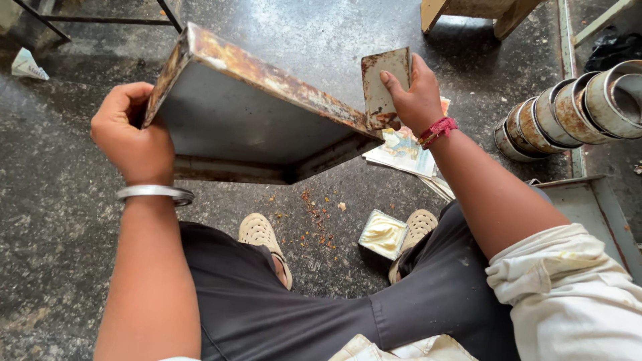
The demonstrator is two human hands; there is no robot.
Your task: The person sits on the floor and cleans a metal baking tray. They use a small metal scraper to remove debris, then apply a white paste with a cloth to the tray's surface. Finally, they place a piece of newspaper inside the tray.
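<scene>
Tilted between both hands – metal tray (247, 113) – left hand (130, 137) grips its corner, right hand (414, 97) holds a scraper (382, 83).

A small square container of pale yellow grease (382, 234) is seen on the dark stone floor (60, 220), just beside a beige perforated shoe (416, 227). A second such shoe (262, 235) is seen to its left. Orange-brown crumbs (314, 224) are scattered on the floor between them. A stack of printed papers (406, 152) is laid flat farther back. A row of round rusty metal tins (568, 110) is nested at the right, above a grey metal tray (595, 207). A wooden leg (468, 10) is seen at the top, and a folded scrap of paper (27, 65) at the far left.
</scene>
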